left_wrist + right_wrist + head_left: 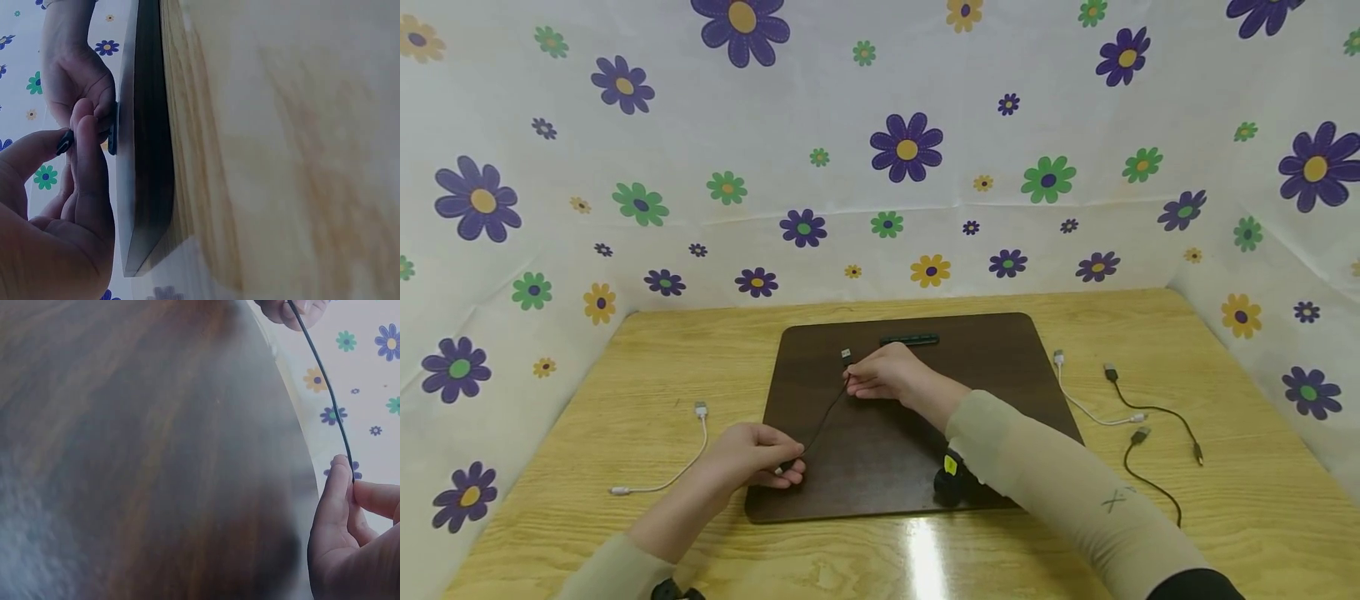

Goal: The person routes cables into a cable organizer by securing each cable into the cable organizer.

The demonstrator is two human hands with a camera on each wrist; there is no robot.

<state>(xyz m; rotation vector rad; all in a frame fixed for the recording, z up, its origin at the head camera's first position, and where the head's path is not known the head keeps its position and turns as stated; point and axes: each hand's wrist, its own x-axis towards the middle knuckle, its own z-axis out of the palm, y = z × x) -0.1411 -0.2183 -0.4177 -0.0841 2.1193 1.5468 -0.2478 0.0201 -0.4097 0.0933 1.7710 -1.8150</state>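
A short black USB cable [829, 414] is stretched between both hands, over a dark brown board [1000, 375]. My left hand [756, 454] pinches its lower end near the board's front left corner; in the left wrist view the small black connector [64, 143] shows between thumb and fingers. Farther back, my right hand [891, 375] pinches the cable just below the USB plug [846, 357], whose metal tip points away. The right wrist view shows the cord running up from the right thumb and fingers [337, 519]. Behind the right hand, a slim dark bar [910, 339] lies on the board.
On the wooden table [625, 375], a white cable [702, 410] lies left of the board. To the right lie another white cable [1078, 408] and two black cables, one farther back [1150, 407] and one nearer [1141, 436]. Flower-printed cloth [820, 100] surrounds the back and sides.
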